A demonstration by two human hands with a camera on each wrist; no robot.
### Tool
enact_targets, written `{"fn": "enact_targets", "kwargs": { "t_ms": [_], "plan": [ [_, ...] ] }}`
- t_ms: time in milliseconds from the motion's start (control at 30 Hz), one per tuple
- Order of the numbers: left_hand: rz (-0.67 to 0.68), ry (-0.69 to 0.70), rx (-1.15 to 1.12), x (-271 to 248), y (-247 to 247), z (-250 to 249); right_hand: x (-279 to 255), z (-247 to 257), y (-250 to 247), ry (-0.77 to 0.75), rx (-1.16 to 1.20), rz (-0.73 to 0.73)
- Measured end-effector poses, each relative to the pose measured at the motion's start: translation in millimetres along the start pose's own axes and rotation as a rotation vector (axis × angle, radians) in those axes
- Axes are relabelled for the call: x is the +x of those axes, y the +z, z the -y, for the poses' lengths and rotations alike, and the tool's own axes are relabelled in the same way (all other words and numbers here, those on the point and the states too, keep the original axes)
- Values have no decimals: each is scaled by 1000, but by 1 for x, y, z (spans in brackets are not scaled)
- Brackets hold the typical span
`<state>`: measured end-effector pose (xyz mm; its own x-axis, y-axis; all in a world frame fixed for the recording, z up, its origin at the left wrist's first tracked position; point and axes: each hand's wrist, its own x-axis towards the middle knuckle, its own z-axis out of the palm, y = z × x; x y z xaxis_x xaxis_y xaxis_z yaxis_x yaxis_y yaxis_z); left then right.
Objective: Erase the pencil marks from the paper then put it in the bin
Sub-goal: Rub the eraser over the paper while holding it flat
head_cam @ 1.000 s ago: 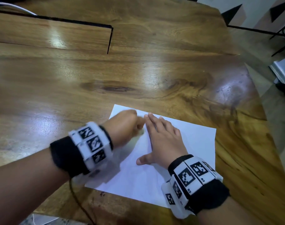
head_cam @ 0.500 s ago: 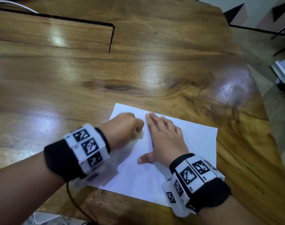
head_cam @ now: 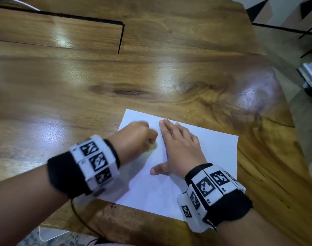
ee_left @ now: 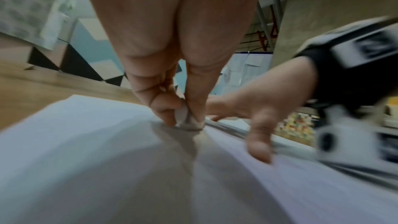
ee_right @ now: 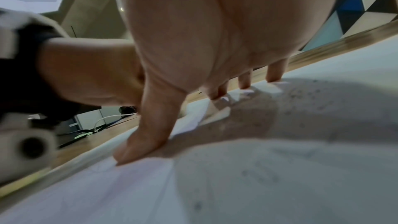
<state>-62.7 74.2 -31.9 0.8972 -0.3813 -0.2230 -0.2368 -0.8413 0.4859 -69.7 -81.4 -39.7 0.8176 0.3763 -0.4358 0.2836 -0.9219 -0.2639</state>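
There is one sheet of paper [head_cam: 201,153] on one table [head_cam: 151,68]. One eraser [ee_left: 189,122] touches the paper. Two hands are on the paper: one left hand [head_cam: 134,139], one right hand [head_cam: 180,150].

left hand [head_cam: 134,137] pinching (grip tight), right hand [head_cam: 180,150] flat

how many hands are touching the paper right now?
2. The left hand pinches an eraser against the paper, left of centre. The right hand presses flat on it, mid-sheet, fingers spread.
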Motion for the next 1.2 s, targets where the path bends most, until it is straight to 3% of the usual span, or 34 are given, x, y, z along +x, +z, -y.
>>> {"fn": "enact_targets", "kwargs": {
  "t_ms": [33,133,300,333,467,567,700,867,967,1133,1200],
  "plan": [
    [38,36,-45,-12,7,4,0,0,0,-2,3,2],
    [67,-28,-312,-31,19,9,0,0,-1,-7,25,6],
    [-11,-49,-196,-33,21,4,-2,-6,-6,-7,114,0],
    [-5,-7,-166,-33,20,5,-2,-7,-7,-10,117,0],
    [80,-127,-69,-11,-8,6,-2,-3,-7,-21,79,3],
    [-52,-154,-66,24,-27,6,0,-1,-6,-8,75,1],
    [-101,-109,0,46,-29,-1,0,-1,-7,0,58,7],
    [77,-3,-12,-6,-11,3,1,-2,-5,0,58,3],
    [198,4,-10,-9,-15,9,1,-2,-4,2,53,-4],
    [-40,-47,-51,29,-22,4,2,0,-5,9,37,2],
    [-20,-37,-7,27,-19,0,3,0,-5,10,42,8]
  ]
}}
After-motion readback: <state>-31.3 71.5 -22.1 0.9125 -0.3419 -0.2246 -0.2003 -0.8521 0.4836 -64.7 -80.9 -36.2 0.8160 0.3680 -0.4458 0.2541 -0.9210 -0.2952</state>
